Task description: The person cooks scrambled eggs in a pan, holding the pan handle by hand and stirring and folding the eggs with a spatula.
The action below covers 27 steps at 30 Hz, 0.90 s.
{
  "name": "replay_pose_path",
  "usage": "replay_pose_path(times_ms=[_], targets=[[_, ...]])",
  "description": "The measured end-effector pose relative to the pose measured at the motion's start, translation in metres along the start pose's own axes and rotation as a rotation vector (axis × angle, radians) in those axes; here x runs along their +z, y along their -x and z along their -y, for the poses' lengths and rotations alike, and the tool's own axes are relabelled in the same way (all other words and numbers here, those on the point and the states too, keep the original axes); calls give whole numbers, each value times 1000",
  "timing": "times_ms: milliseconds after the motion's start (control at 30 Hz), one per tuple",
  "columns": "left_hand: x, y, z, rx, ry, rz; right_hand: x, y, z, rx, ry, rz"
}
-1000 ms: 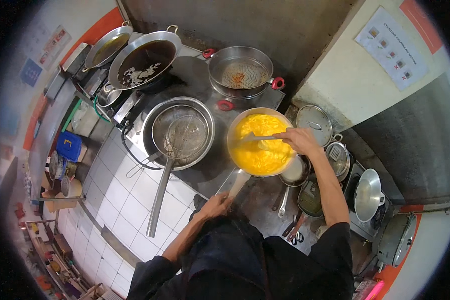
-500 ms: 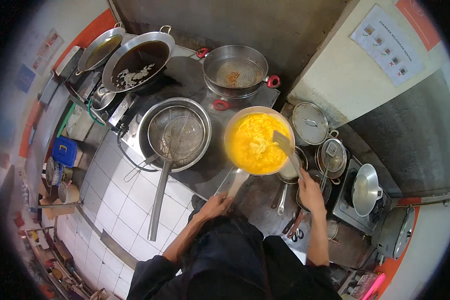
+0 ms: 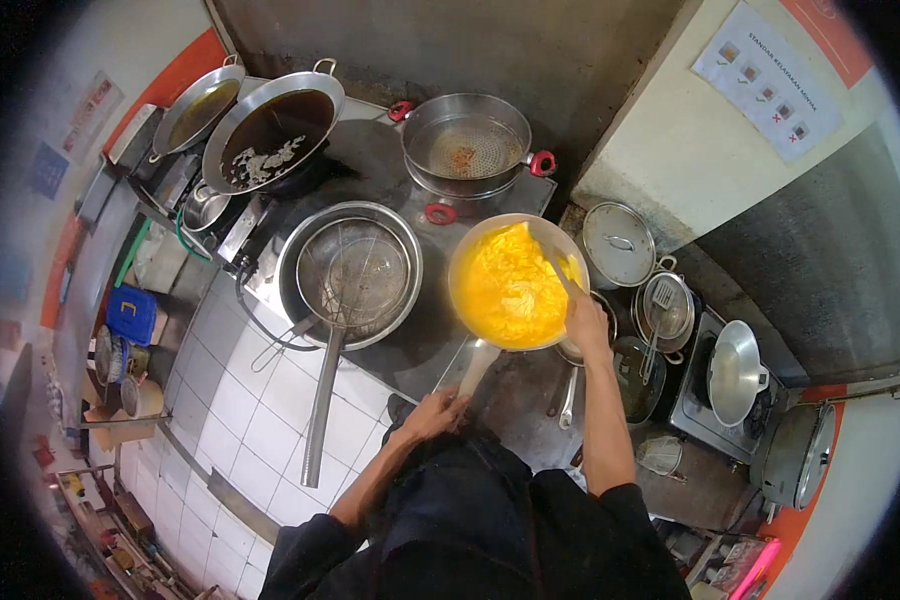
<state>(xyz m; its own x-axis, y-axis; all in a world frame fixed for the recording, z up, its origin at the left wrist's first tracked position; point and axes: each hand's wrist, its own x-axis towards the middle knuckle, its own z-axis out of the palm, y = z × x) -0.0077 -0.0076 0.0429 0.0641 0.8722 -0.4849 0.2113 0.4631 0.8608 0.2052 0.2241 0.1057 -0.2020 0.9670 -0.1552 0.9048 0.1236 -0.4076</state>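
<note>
Yellow egg fills the pan, its handle running back into the left hand, fingers wrapped; the right hand grips a spatula.

Black short-sleeved top, black apron, 2 bare forearms.

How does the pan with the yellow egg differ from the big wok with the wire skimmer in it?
The pan is filled with yellow scrambled egg; the wok holds only a wire skimmer. The pan is smaller. The left hand grips the pan's handle, while no hand touches the wok. Both are round metal.
</note>
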Motion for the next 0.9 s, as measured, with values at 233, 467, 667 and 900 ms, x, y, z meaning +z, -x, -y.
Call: replay_pose_path(times_ms=[233, 467, 667, 900], targets=[[-5, 0, -7, -116, 19, 98, -22, -29, -1, -288, 62, 219], [-1, -1, 1, -72, 31, 58, -44, 3, 13, -532, 279, 280], [2, -5, 13, -3, 17, 36, -98, 19, 18, -568, 387, 216], [3, -3, 18, 10, -18, -4, -108, -35, 36, -521, 702, 74]])
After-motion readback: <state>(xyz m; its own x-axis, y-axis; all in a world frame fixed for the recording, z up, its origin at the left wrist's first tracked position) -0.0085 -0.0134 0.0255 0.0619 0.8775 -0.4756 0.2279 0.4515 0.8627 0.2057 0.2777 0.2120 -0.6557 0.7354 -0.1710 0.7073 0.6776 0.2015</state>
